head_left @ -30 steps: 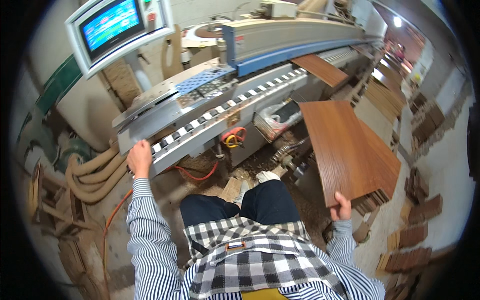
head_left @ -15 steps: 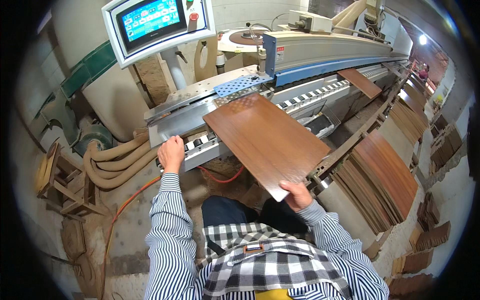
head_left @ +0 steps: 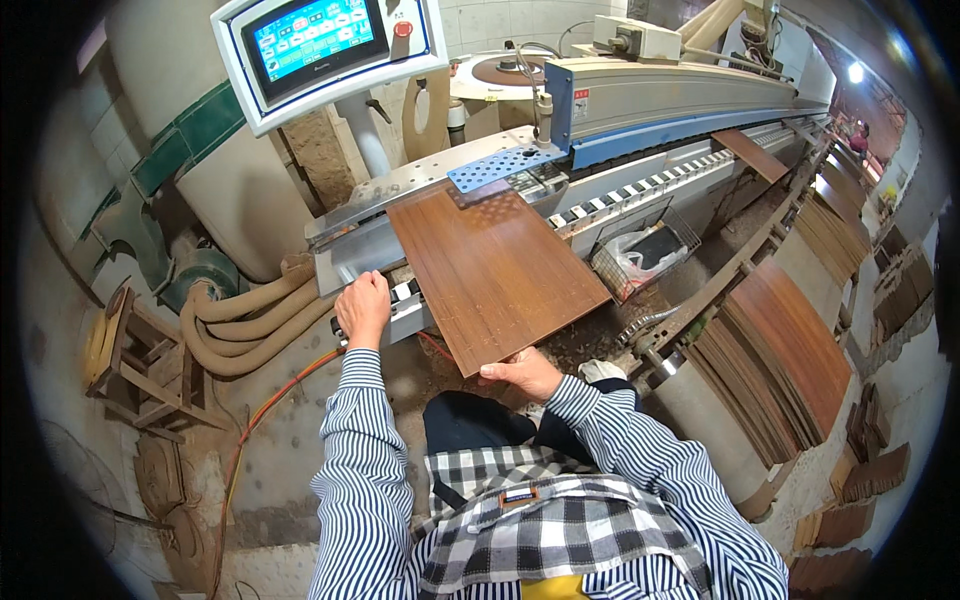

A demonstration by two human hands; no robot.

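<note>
A flat brown wood-grain board (head_left: pixel 500 285) lies slanting across the near side of a long machine. Its far edge rests along the metal infeed bed (head_left: pixel 352 262), beside and partly below a blue perforated plate (head_left: pixel 505 167). My right hand (head_left: pixel 530 374) pinches the board's near edge by the corner, thumb on top and fingers underneath. Left of the board, my left hand (head_left: pixel 363 308) is curled closed at the end of the machine's roller rail (head_left: pixel 404 291). What sits under its fingers is hidden.
A control screen (head_left: pixel 320 45) stands at upper left. Another brown board (head_left: pixel 752 155) sits farther down the machine. A wire basket (head_left: pixel 645 255) hangs below the rail. Stacked boards (head_left: pixel 770 360) rest at right. Thick hoses (head_left: pixel 235 330) and an orange hose (head_left: pixel 268 405) run along the left.
The board has moved left and in toward the machine, its far edge now along the infeed bed. My right hand has travelled left with it. My left hand stays by the rail end.
</note>
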